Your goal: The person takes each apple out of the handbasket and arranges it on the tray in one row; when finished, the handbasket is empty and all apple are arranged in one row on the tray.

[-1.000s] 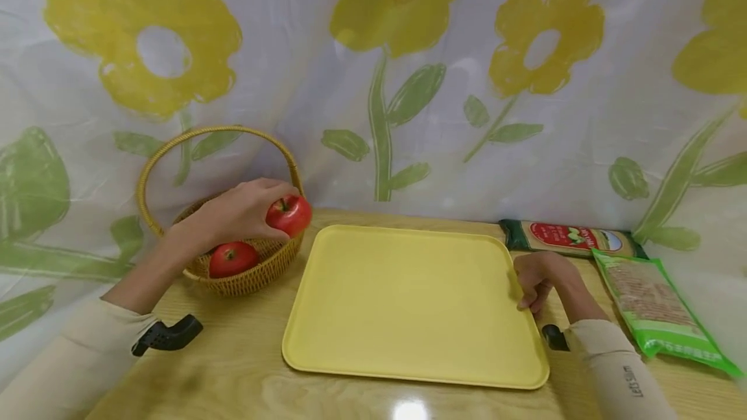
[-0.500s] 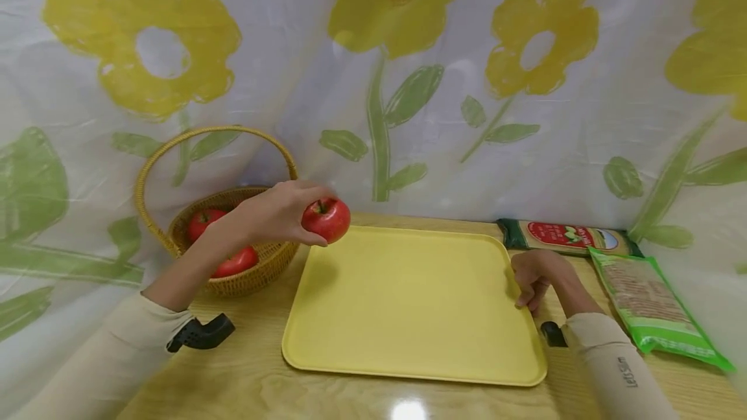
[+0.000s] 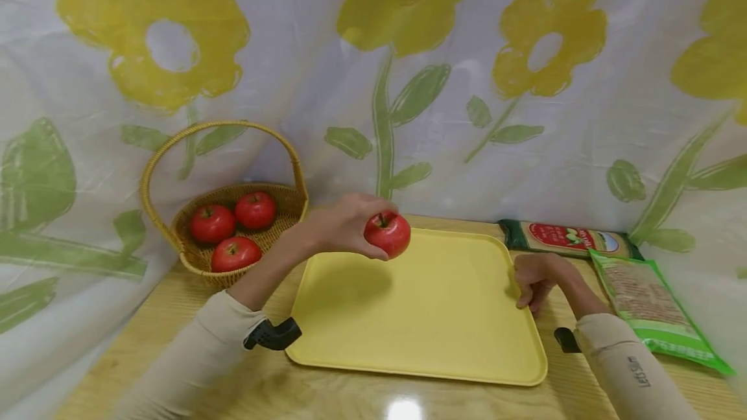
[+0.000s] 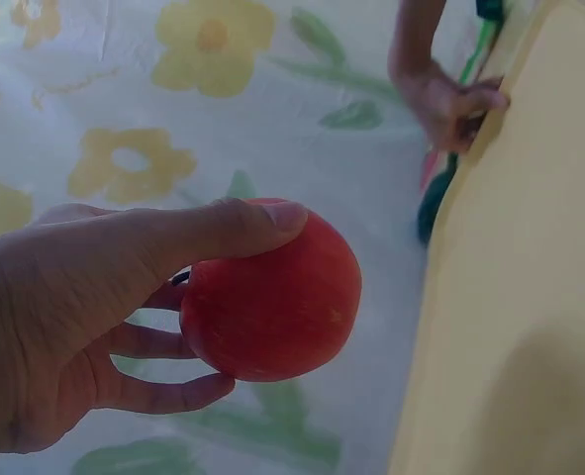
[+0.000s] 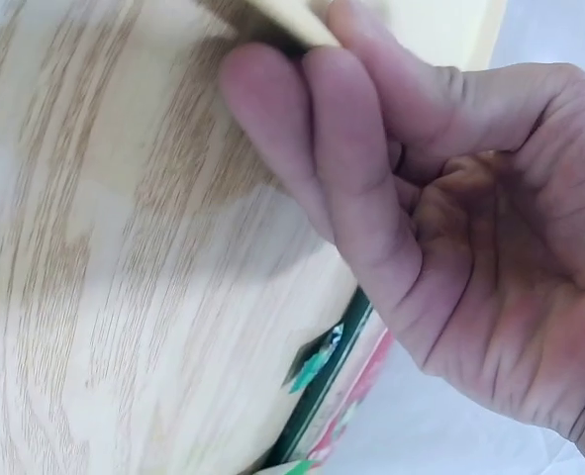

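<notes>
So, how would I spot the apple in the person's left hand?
Find the yellow tray on the wooden table. In the head view, the left hand overlaps its far edge, gripping the red apple. Three other apples lie in the basket; this one alone is held.

The left hand (image 3: 344, 227) has carried its red apple (image 3: 390, 236) from the basket (image 3: 281, 227) out over the yellow tray (image 3: 443, 303), giving me sight of three other apples (image 3: 213, 223) inside.

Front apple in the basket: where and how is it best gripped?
Probably across the rounded sides of the front apple, coming from above and the near side: it sits stem-up, while the left apple and back apple lie beyond it.
</notes>
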Motion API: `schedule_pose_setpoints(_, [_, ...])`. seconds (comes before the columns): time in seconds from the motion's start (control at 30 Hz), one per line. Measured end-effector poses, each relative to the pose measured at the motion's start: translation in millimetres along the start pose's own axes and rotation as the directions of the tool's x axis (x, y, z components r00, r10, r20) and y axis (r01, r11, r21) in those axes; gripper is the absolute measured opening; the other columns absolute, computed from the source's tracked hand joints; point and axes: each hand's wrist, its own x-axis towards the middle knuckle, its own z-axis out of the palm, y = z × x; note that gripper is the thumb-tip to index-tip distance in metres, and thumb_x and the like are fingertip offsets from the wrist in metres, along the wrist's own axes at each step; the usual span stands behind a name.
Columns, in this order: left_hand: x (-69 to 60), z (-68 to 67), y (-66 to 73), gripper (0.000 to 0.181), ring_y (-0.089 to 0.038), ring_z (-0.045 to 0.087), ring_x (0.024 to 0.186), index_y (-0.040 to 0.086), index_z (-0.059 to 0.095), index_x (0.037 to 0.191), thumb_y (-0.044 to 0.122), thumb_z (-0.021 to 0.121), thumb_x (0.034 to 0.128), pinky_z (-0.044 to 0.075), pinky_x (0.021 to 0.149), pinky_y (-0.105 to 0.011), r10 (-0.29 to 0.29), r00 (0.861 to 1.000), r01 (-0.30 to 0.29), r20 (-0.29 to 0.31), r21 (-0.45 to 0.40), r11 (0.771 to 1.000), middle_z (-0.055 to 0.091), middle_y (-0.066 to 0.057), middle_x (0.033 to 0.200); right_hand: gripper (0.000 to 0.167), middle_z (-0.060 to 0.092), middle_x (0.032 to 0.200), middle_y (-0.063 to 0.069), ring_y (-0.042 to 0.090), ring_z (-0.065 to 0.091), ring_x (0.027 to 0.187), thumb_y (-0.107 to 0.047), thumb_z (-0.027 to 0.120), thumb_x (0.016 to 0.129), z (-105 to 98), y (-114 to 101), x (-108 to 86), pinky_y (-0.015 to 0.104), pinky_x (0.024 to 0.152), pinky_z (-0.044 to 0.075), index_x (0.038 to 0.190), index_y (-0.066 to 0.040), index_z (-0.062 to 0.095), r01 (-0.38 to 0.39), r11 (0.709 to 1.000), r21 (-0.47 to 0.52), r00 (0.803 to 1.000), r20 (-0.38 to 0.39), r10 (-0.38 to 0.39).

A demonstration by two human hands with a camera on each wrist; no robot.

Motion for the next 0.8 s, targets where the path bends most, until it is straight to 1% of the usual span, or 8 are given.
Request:
schedule_pose_setpoints(0.13, [19.7,22.4,7.6,0.062,-0.022,0.068,0.11,0.007,0.065,0.128,0.036,0.09,0.0801,0.061,0.09,-0.029,0.013,0.999,-0.011,0.037,-0.071,0.997,0.073,-0.007,0.123,0.013,0.074,0.063,0.011,0.016,0.073,0.057,0.002,0.079,0.08,0,2,-2.6,0.031,0.063,0.064,0.068,0.0,0.073,-0.017,1.0,-0.004,1.0,-0.011,0.017])
schedule_pose_setpoints(0.23, [29.7,37.8,14.1,0.062,-0.022,0.067,0.113,0.007,0.065,0.129,0.035,0.09,0.0803,0.061,0.092,-0.027,0.007,0.997,0.001,0.079,-0.101,0.995,0.071,-0.007,0.125,0.013,0.072,0.063,0.01,0.015,0.071,0.055,0.003,0.079,0.079,1,2,-1.7,0.031,0.063,0.064,0.068,0.001,0.073,-0.011,1.0,0.014,1.0,-0.009,0.011])
schedule_pose_setpoints(0.33, [40.0,51.7,20.0,0.061,-0.02,0.067,0.112,0.007,0.065,0.129,0.035,0.089,0.0811,0.06,0.093,-0.027,0.006,0.992,0.008,0.127,-0.108,0.994,0.07,-0.007,0.126,0.01,0.073,0.065,0.013,0.015,0.071,0.054,0.005,0.078,0.078,3,2,1.5,0.031,0.061,0.064,0.07,0.004,0.071,-0.006,0.999,0.046,1.0,-0.007,0.006])
schedule_pose_setpoints(0.43, [53.3,62.4,25.6,0.06,-0.019,0.066,0.112,0.009,0.063,0.13,0.036,0.088,0.0823,0.059,0.093,-0.027,0.012,0.986,0.008,0.166,-0.12,0.993,0.069,-0.007,0.127,0.007,0.073,0.068,0.017,0.016,0.07,0.052,0.007,0.077,0.077,4,4,3.7,0.031,0.06,0.063,0.075,0.01,0.071,-0.022,0.998,0.065,1.0,-0.013,0.023])
schedule_pose_setpoints(0.5, [62.4,68.5,28.7,0.06,-0.018,0.065,0.112,0.009,0.063,0.13,0.037,0.087,0.083,0.058,0.093,-0.026,0.016,0.983,0.006,0.182,-0.121,0.993,0.069,-0.006,0.126,0.007,0.073,0.068,0.019,0.017,0.07,0.051,0.008,0.076,0.077,5,6,4.9,0.032,0.059,0.063,0.077,0.012,0.07,-0.032,0.997,0.075,0.999,-0.016,0.033])
schedule_pose_setpoints(0.63, [79.3,79.9,32.9,0.059,-0.017,0.064,0.11,0.009,0.063,0.13,0.038,0.086,0.0838,0.057,0.09,-0.023,0.017,0.977,0.005,0.211,-0.103,0.995,0.069,-0.006,0.125,0.009,0.074,0.068,0.02,0.017,0.07,0.051,0.008,0.078,0.076,4,7,6.1,0.032,0.059,0.063,0.078,0.013,0.071,-0.03,0.997,0.068,0.999,-0.015,0.032])
schedule_pose_setpoints(0.73, [90.0,90.1,35.0,0.058,-0.015,0.064,0.107,0.01,0.063,0.129,0.038,0.086,0.0836,0.055,0.086,-0.019,0.009,0.973,0.013,0.23,-0.094,0.995,0.069,-0.005,0.122,0.01,0.074,0.069,0.02,0.018,0.071,0.052,0.007,0.08,0.077,1,7,6.8,0.033,0.061,0.064,0.079,0.013,0.072,-0.023,0.998,0.067,1.0,0.007,0.023])
schedule_pose_setpoints(0.8, [97.2,97.4,37.0,0.058,-0.013,0.064,0.105,0.011,0.064,0.128,0.038,0.087,0.0828,0.054,0.084,-0.016,0.001,0.973,0.02,0.231,-0.09,0.996,0.07,-0.003,0.121,0.01,0.074,0.069,0.02,0.018,0.072,0.053,0.006,0.08,0.077,-1,6,7.2,0.034,0.063,0.065,0.079,0.013,0.073,-0.019,0.998,0.068,1.0,0.024,0.017])
